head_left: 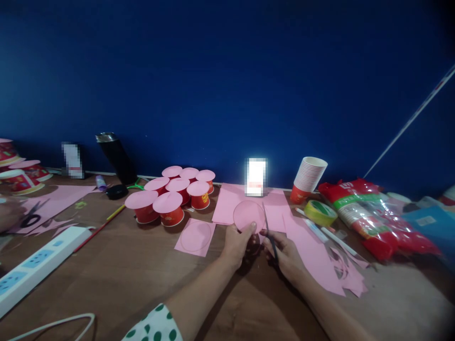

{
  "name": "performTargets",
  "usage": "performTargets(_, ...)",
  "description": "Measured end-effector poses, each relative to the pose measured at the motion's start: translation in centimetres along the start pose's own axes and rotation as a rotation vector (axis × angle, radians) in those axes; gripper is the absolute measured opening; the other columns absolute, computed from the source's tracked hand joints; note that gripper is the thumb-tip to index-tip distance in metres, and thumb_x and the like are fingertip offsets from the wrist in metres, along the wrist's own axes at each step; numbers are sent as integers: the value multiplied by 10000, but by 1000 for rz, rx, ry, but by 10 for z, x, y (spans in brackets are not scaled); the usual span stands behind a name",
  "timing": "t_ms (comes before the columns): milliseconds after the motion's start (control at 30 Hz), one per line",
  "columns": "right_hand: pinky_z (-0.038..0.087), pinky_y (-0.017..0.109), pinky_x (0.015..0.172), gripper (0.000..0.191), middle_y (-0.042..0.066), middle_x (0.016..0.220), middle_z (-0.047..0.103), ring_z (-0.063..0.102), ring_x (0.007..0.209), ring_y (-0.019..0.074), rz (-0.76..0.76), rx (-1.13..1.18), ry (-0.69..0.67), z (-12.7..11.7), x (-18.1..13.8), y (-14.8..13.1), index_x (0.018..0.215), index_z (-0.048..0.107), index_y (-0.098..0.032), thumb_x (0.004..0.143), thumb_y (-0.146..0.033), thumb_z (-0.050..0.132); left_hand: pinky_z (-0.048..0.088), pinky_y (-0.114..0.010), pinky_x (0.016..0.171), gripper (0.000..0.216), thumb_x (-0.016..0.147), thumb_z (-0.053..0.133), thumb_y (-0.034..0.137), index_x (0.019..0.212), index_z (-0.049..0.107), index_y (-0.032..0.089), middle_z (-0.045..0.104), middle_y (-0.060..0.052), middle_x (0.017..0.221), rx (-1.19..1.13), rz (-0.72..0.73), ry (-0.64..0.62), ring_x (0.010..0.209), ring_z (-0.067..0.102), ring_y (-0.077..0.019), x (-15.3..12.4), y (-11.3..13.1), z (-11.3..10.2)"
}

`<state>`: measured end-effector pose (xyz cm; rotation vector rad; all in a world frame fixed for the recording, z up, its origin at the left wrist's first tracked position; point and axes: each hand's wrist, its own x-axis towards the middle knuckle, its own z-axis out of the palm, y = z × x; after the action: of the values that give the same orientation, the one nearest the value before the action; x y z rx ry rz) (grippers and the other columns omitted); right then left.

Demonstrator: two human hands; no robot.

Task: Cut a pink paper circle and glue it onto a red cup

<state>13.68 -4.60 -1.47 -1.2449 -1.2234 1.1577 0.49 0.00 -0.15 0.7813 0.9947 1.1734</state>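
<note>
one pink paper disc [249,214] is noted pinched in the left hand [236,244], at the far side of its fingers, and scissors [271,239] are held in the right hand [286,255], lengthwise near to far beside the disc's right edge, contact not discernible.

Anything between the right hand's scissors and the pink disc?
Nothing visible. The left hand holds the disc at its lower edge; the scissors in the right hand stand right by its right edge. Can't tell whether the blades touch it.
</note>
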Motion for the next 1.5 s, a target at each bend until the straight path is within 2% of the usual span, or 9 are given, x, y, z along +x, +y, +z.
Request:
performTargets(300,353,207,427,536,-50,564,448,434,472,87,19,-24,19,1,1,-2,1102,618,-138,765,-554,642,365,-199,372,408,610,759,472,671,625,91,542,5,472,1,15,-14,394,469,-83,0,-1,-1)
performTargets(667,350,204,455,486,-40,588,484,440,505,85,18,55,4,0,0,-3,1108,605,-141,784,-499,652,350,-197,387,367,626,751,431,611,599,98,517,12,459,33,15,-27,397,450,-73,-1,-2,-1)
performTargets(1500,341,207,437,474,-48,569,464,422,480,87,3,25,9,0,0,-2,1102,618,-154,782,-503,646,357,-194,376,374,603,768,442,626,613,102,530,7,460,28,15,-11,397,463,-81,1,-1,-2)
